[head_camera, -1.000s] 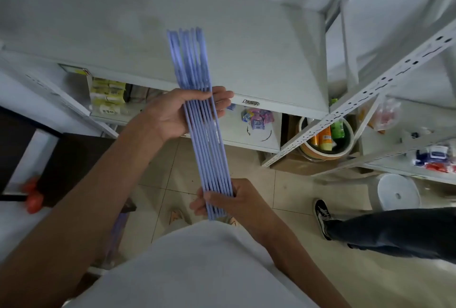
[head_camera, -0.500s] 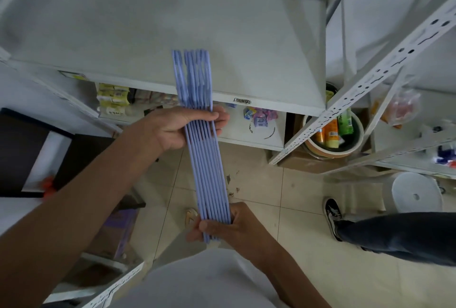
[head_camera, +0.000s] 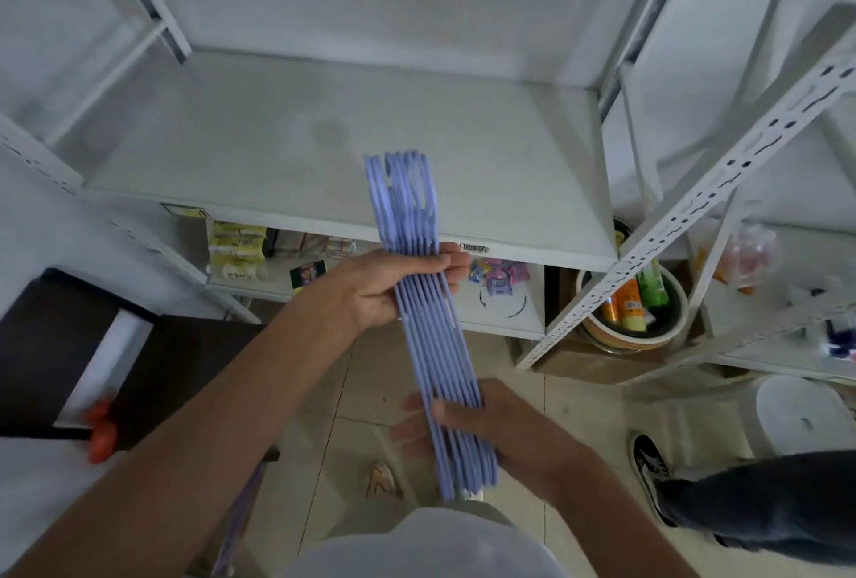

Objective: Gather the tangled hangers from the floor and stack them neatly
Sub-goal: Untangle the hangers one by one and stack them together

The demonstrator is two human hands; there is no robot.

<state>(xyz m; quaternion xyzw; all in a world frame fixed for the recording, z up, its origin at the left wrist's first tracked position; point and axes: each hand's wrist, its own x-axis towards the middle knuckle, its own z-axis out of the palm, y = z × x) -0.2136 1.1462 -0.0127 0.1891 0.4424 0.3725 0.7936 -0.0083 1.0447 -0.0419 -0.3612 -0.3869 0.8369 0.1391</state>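
Several light purple plastic hangers (head_camera: 428, 346) are pressed together in one flat bundle, seen edge-on, held in the air over the tiled floor. My left hand (head_camera: 380, 288) is wrapped round the upper part of the bundle, fingers closed over it. My right hand (head_camera: 481, 424) grips the lower end from the right side. The far end of the bundle, where the hooks curve, reaches over the front edge of a bare white shelf (head_camera: 301, 147).
White metal racking (head_camera: 685, 207) stands ahead and to the right, with packets on lower shelves and a bucket of bottles (head_camera: 632, 304). A dark cabinet (head_camera: 69, 346) is at left. Another person's leg and shoe (head_camera: 722, 494) are at right beside a white stool (head_camera: 801, 415).
The view has tilted upward, showing more of the shelf and the rack above. The hanger bundle sits lower in view. Both hands keep their grip on it.
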